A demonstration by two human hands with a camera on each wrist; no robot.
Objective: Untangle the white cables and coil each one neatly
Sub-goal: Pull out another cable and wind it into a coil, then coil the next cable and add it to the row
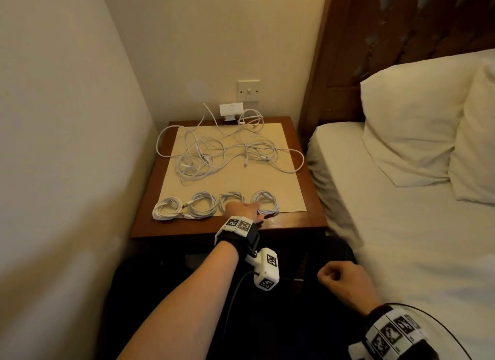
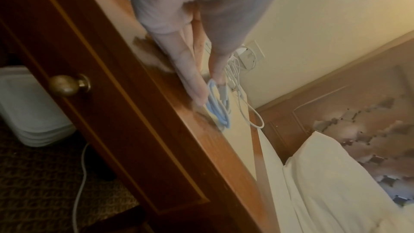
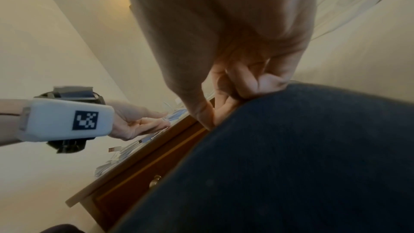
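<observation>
Our left fingers point(image 2: 190, 70) reach out nearly straight from the left hand point(image 1: 242, 209), tips touching the rightmost coil point(image 1: 265, 202) of a row of four coiled cables point(image 1: 214, 205) along the near edge of the bedside table point(image 1: 300, 220); whether they pinch it, we cannot tell. Beyond the row, toward the wall, lies the tangle of white cables point(image 1: 214, 153). Our right hand point(image 1: 345, 282) rests on our dark trouser leg point(image 3: 291, 157), fingers curled, holding nothing.
</observation>
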